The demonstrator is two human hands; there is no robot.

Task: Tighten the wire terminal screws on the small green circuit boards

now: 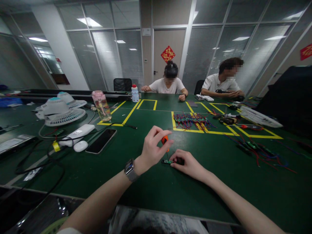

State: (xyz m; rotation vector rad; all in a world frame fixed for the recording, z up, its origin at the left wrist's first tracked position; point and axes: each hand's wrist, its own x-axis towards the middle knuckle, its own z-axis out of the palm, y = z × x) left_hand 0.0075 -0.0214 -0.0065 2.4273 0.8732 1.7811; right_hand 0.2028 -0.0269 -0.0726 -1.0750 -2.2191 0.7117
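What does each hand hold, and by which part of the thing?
The left hand holds an orange-handled screwdriver by the handle, fingertips around it. The right hand pins a small green circuit board to the table at its right end.

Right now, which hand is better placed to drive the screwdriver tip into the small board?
Left. The left hand already pinches the orange-handled screwdriver upright, directly above the small green circuit board. The right hand lies flat on the table, pinning the board's right end.
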